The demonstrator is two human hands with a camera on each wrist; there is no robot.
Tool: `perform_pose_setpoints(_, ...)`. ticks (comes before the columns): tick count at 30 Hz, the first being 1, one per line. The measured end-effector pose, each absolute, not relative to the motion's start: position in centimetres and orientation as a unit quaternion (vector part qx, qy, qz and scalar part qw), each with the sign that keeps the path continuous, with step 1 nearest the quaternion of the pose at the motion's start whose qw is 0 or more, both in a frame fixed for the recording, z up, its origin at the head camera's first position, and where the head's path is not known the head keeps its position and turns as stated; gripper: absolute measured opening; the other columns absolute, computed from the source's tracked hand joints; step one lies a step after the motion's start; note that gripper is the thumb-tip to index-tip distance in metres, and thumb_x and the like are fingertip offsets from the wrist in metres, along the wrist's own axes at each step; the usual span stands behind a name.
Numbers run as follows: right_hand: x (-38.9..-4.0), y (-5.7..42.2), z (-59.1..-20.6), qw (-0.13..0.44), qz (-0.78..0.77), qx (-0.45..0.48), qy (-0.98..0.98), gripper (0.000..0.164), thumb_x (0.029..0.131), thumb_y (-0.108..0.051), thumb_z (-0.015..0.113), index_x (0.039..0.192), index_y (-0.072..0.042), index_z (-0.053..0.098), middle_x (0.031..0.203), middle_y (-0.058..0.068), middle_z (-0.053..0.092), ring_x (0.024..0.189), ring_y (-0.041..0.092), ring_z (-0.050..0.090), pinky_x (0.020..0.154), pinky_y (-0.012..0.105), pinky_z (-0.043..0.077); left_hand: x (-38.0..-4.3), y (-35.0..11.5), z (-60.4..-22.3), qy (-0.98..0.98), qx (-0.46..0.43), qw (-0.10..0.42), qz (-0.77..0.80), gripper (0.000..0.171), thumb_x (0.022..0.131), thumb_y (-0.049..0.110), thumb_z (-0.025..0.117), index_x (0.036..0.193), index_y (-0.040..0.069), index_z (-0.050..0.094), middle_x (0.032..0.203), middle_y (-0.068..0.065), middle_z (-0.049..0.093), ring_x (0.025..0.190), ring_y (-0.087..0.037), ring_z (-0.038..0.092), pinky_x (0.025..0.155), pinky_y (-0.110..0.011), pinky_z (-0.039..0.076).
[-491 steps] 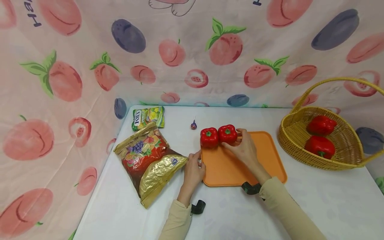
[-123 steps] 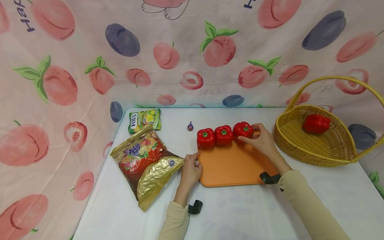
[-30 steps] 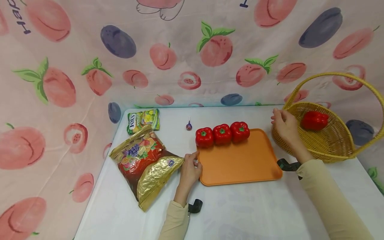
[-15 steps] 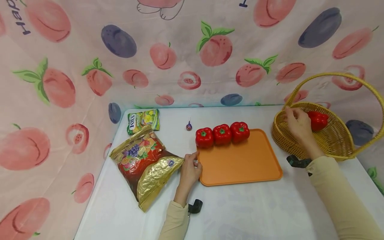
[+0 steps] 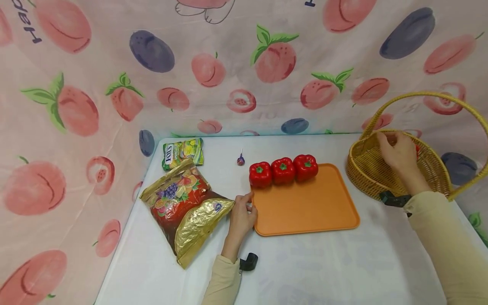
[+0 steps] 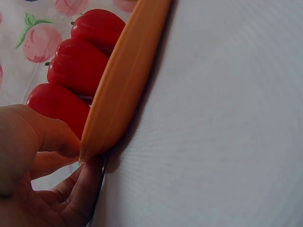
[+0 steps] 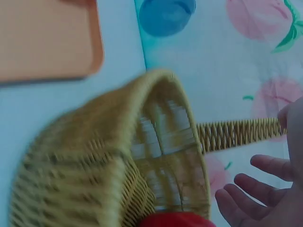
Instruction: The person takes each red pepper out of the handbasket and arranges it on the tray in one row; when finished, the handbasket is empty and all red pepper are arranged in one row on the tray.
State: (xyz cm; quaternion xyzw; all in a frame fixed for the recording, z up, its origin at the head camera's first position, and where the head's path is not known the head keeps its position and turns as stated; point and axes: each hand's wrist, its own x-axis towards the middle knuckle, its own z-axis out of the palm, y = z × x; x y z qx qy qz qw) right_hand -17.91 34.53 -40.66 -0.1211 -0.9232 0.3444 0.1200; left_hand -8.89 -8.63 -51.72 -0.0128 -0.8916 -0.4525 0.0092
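In the head view, my left hand (image 5: 242,216) is at the left edge of an orange tray (image 5: 305,209). The left wrist view shows its thumb and fingers pinching the tray's rim (image 6: 120,90). Three red bell peppers (image 5: 283,170) stand in a row along the tray's back edge, green stems up. My right hand (image 5: 401,156) is over the yellow wicker basket (image 5: 360,173), its fingers loosely spread and holding nothing in the right wrist view. Beneath and behind it, a red bell pepper (image 7: 177,220) lies in the basket, mostly hidden in the head view.
A large gold and red candy bag (image 5: 187,207) lies left of my left hand. Behind it are a green Fox's candy packet (image 5: 183,153) and a small lollipop (image 5: 240,160). The basket's tall handle (image 5: 431,94) arches above its opening. Fruit-printed cloth hangs behind the table.
The third pepper was set on the tray and released. My right hand then moved right, over the basket and across to the pepper inside. My left hand stays at the tray's edge.
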Motion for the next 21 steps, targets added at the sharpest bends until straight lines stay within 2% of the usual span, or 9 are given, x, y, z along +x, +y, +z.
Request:
perform_pose_setpoints(8, -18.7, 37.3, -40.1, 0.132, 0.285, -0.104, -0.944, 0.063, 0.099, -0.038, 0.040, 0.131, 0.016, 0.047, 0.117, 0.039, 0.051, 0.100, 0.055, 0.050, 0.084, 0.067, 0.039, -9.0, -8.6, -51.5, -0.892, -0.007, 0.008, -0.453, 0.046, 0.086, 0.003, 0.064, 0.132, 0.004, 0.062, 0.106, -0.012, 0.057, 0.075, -0.013, 0.058, 0.066, -0.027, 0.046)
perform_pose_setpoints(12, -18.9, 38.3, -39.9, 0.118, 0.264, -0.101, -0.952, 0.066, 0.099, -0.038, 0.041, 0.130, 0.020, 0.044, 0.114, 0.042, 0.049, 0.103, 0.058, 0.046, 0.087, 0.067, 0.037, -9.0, -8.7, -51.5, -0.890, -0.006, 0.005, -0.455, 0.046, 0.086, 0.002, 0.064, 0.132, 0.004, 0.062, 0.107, -0.012, 0.057, 0.075, -0.013, 0.058, 0.066, -0.028, 0.047)
perform_pose_setpoints(18, -19.1, 40.1, -40.2, 0.078, 0.241, -0.100, -0.962, 0.065, 0.098, -0.035, 0.043, 0.126, 0.023, 0.043, 0.119, 0.045, 0.044, 0.109, 0.060, 0.042, 0.093, 0.067, 0.034, -9.0, -8.7, -51.7, -0.888, -0.009, 0.005, -0.459, 0.046, 0.086, 0.002, 0.063, 0.132, 0.005, 0.062, 0.107, -0.012, 0.057, 0.074, -0.012, 0.057, 0.065, -0.026, 0.047)
perform_pose_setpoints(21, -19.0, 40.9, -40.7, 0.062, 0.225, -0.107, -0.966, 0.065, 0.098, -0.036, 0.045, 0.125, 0.023, 0.042, 0.118, 0.044, 0.045, 0.106, 0.058, 0.043, 0.091, 0.067, 0.036, -8.9, -8.7, -51.6, -0.887, -0.011, 0.006, -0.461, 0.046, 0.086, 0.002, 0.064, 0.132, 0.004, 0.062, 0.106, -0.012, 0.057, 0.074, -0.012, 0.057, 0.064, -0.026, 0.046)
